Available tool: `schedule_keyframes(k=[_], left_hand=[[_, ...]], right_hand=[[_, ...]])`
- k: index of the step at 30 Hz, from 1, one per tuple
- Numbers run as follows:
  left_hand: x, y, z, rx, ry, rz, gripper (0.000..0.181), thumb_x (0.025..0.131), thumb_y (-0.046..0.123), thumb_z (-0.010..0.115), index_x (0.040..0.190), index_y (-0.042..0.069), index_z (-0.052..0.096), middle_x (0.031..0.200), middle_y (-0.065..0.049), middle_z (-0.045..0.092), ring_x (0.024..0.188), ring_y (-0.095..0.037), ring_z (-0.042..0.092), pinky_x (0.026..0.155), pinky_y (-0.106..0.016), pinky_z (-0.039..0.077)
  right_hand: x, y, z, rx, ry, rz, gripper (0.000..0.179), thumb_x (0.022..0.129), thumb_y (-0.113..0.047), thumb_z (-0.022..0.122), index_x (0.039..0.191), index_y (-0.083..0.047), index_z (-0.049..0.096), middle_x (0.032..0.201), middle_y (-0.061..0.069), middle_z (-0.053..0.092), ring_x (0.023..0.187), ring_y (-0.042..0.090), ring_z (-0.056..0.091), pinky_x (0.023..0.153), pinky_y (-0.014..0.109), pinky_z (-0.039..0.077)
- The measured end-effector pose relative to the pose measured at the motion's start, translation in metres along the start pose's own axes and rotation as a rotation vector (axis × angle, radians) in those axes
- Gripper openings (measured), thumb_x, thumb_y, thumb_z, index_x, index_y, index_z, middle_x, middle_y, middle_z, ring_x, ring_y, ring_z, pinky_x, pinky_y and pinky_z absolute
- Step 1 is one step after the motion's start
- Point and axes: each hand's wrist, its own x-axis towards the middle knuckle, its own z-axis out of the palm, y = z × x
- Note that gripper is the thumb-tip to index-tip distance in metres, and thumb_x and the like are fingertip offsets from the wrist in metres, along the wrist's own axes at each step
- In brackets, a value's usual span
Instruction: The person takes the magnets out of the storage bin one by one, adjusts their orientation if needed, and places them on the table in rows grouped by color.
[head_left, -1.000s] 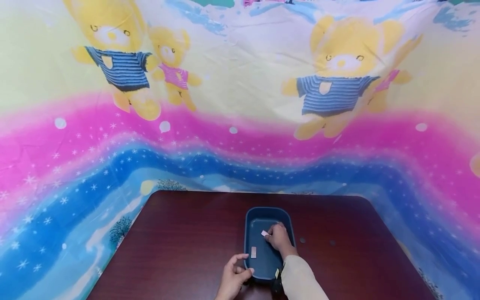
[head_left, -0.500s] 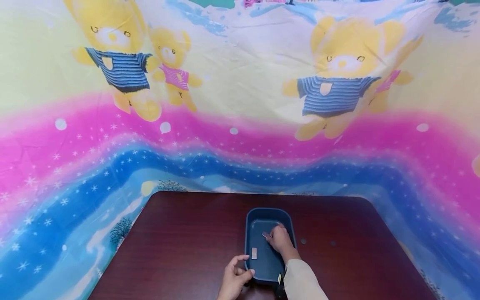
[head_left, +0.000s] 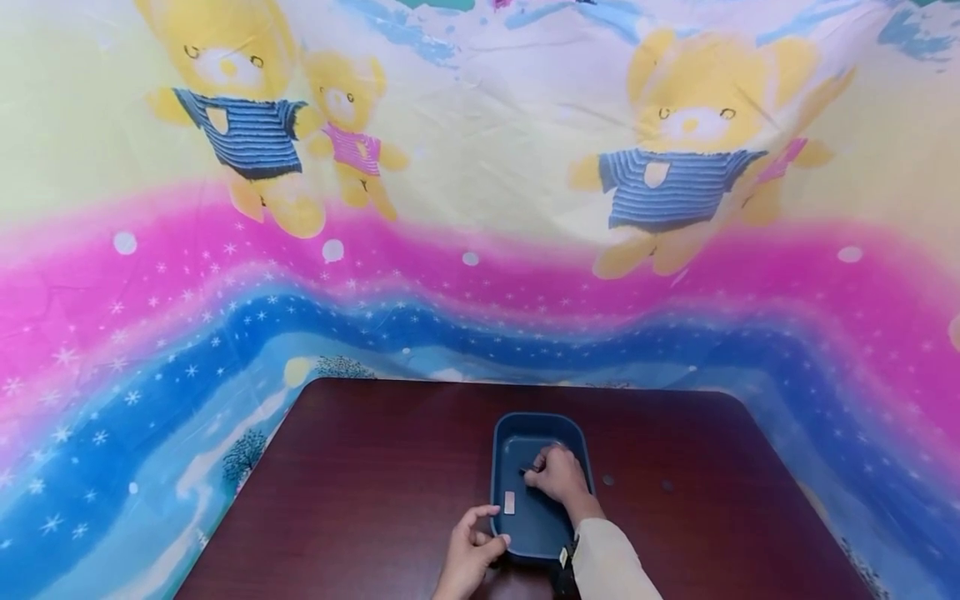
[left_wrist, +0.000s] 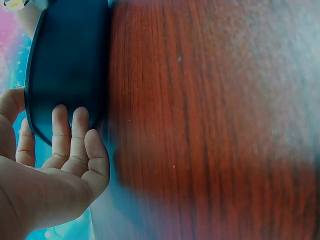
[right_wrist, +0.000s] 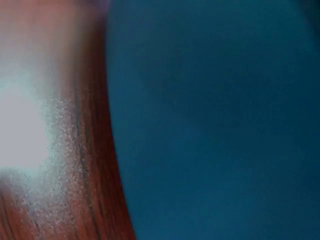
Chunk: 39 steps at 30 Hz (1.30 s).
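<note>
Pinched piece: between the right hand's [head_left: 558, 475] thumb and fingers, over the blue box's floor, a small piece [head_left: 522, 472] shows only a dark sliver; a second ago its pale face was turned to the head camera (half a second later, a thinner edge).
Right fingertips: a touch nearer the left wall than before; whether the piece touches the floor, I cannot tell.
Left hand: fingers spread, tips against the near-left corner of the blue box [head_left: 536, 533], as in the earlier frames; the left hand [head_left: 471, 550] lies outside the wall.
Pale tile: the loose pale tile [head_left: 510, 502] lies flat by the left wall, in the same spot as earlier.
Dark discs: one disc [head_left: 608, 480] just beside the right wall, another disc [head_left: 667, 486] further right, both on the brown table [head_left: 375, 467].
In the way: the right hand and pale sleeve [head_left: 618, 562] cover the box's right side; blue wall fills much of the right wrist view.
Backdrop: bear-printed cloth [head_left: 465, 208] behind the table.
</note>
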Motion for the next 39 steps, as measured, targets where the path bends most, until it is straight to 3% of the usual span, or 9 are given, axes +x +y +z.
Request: schedule_keyframes(k=[5,13,25,31,39], left_hand=[[0.0,0.003,-0.001,0.004,-0.001,-0.01,0.044,0.076,0.005,0.07,0.118,0.001,0.056,0.056,0.0,0.048,0.045,-0.008,0.038,0.041,-0.022,0.03],[0.0,0.001,0.0,0.007,0.006,0.006,0.044,0.076,0.005,0.07,0.118,0.0,0.056,0.055,0.0,0.048,0.046,-0.009,0.039,0.042,-0.022,0.031],[-0.004,0.014,0.001,0.009,0.021,0.018,0.043,0.076,-0.001,0.068,0.117,-0.004,0.055,0.057,-0.004,0.051,0.051,-0.016,0.046,0.042,-0.022,0.033],[-0.001,0.005,0.001,0.009,0.021,0.005,0.044,0.076,0.004,0.07,0.118,0.002,0.056,0.057,-0.002,0.051,0.05,-0.013,0.046,0.041,-0.022,0.033],[0.0,0.001,0.002,0.032,0.027,0.007,0.044,0.075,0.005,0.071,0.117,0.002,0.056,0.056,-0.001,0.051,0.048,-0.011,0.044,0.041,-0.022,0.033]], right_hand=[[-0.004,-0.006,-0.002,0.016,0.032,-0.03,0.019,0.069,-0.023,0.076,0.071,-0.017,0.059,0.069,-0.004,0.049,0.056,0.011,0.046,0.051,0.029,0.04],[-0.012,-0.017,-0.009,-0.008,0.092,-0.133,0.018,0.067,-0.024,0.077,0.072,-0.018,0.061,0.074,-0.008,0.049,0.064,0.01,0.045,0.058,0.029,0.042],[-0.014,-0.02,-0.015,0.051,0.14,-0.129,0.019,0.065,-0.022,0.078,0.069,-0.021,0.059,0.087,-0.005,0.055,0.075,0.013,0.05,0.068,0.034,0.045],[-0.015,-0.019,-0.013,0.072,0.15,-0.132,0.02,0.066,-0.021,0.078,0.068,-0.022,0.058,0.086,-0.007,0.053,0.075,0.012,0.05,0.068,0.033,0.046],[-0.025,-0.021,-0.019,0.056,0.142,-0.155,0.02,0.066,-0.02,0.079,0.07,-0.021,0.059,0.091,-0.006,0.055,0.076,0.012,0.05,0.068,0.034,0.047]])
